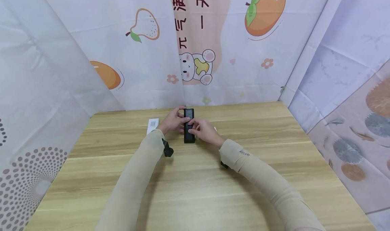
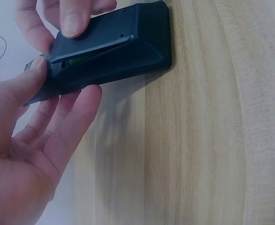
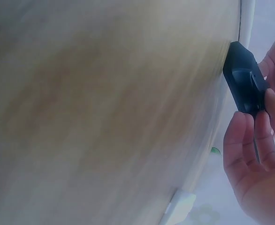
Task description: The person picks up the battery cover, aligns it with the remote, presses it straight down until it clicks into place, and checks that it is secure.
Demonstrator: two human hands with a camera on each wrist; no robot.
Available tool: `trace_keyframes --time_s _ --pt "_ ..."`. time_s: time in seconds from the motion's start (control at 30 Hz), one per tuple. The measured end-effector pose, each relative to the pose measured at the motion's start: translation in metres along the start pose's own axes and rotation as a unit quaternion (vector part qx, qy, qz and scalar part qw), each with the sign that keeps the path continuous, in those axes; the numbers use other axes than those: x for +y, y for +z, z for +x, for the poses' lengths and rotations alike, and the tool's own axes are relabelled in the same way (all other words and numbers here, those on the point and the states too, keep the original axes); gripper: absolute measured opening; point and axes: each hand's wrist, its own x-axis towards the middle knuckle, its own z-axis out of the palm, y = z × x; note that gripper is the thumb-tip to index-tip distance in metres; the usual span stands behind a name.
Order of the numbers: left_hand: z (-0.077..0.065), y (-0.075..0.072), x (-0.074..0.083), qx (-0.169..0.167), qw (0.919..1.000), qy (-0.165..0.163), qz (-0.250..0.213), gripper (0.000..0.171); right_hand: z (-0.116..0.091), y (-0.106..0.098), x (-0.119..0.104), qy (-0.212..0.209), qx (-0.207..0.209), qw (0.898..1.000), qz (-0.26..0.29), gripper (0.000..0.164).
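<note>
A black handheld device (image 1: 189, 136) with a raised cover (image 2: 97, 35) stands near the table's far edge, its lower end close on the wood. My left hand (image 1: 174, 121) grips its side, with the thumb near the cover's lifted end in the left wrist view. From the other side my right hand (image 1: 206, 132) pinches the cover with thumb and fingers. One end of the cover tilts up from the body, and something green (image 2: 79, 59) shows in the gap. In the right wrist view the device (image 3: 243, 79) appears between the fingertips of both hands.
A small white box (image 1: 152, 125) with a printed code lies left of my left hand. Another white object (image 3: 179, 208) lies on the other side, mostly hidden behind my right hand in the head view. A printed curtain (image 1: 146, 71) hangs behind the wooden table (image 1: 195, 197).
</note>
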Motion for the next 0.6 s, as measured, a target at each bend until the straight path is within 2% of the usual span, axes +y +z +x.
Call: trace_keyframes --time_s 0.6 --pt "-0.0024 -0.0007 0.0022 0.004 0.9999 -0.013 -0.002 0.061 0.0026 -0.0021 -0.0055 0.02 -0.021 0.999 -0.017 0.021"
